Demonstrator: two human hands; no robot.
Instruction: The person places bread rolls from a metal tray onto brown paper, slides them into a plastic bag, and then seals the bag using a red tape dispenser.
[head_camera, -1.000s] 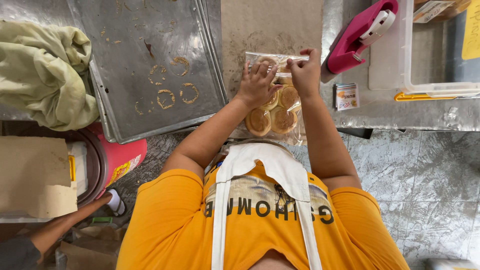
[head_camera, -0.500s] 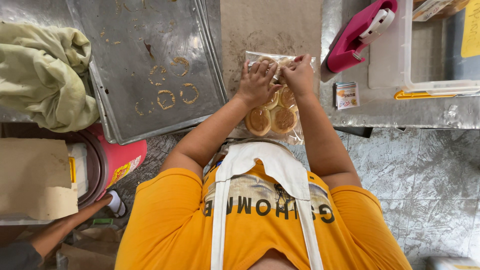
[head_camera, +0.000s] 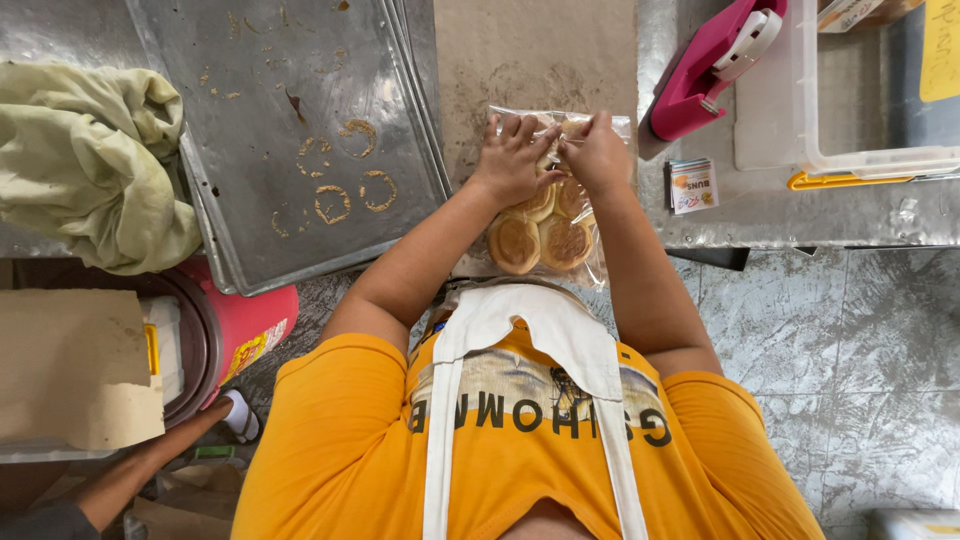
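At the top of the clear bag of buns (head_camera: 545, 235), on the brown paper sheet (head_camera: 535, 60), the plastic neck is pinched shut by the left hand (head_camera: 512, 160) and right hand (head_camera: 597, 152), both closed on it. The film is best gathered tight and air squeezed out. Compared with a second ago, the hands are bunched closer together. Beside it, a crumb-marked baking tray (head_camera: 290, 130) and a pink tape dispenser (head_camera: 712, 62) are parked.

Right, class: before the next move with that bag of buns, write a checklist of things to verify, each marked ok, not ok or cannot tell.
1. Both hands on the bag of buns: left hand and right hand at its top end. Ok.
2. Bag mouth shut: cannot tell, fingers cover it.
3. Buns inside the bag: ok.
4. Baking tray free of crumbs: not ok.
5. Pink tape dispenser apart from the bag: ok.
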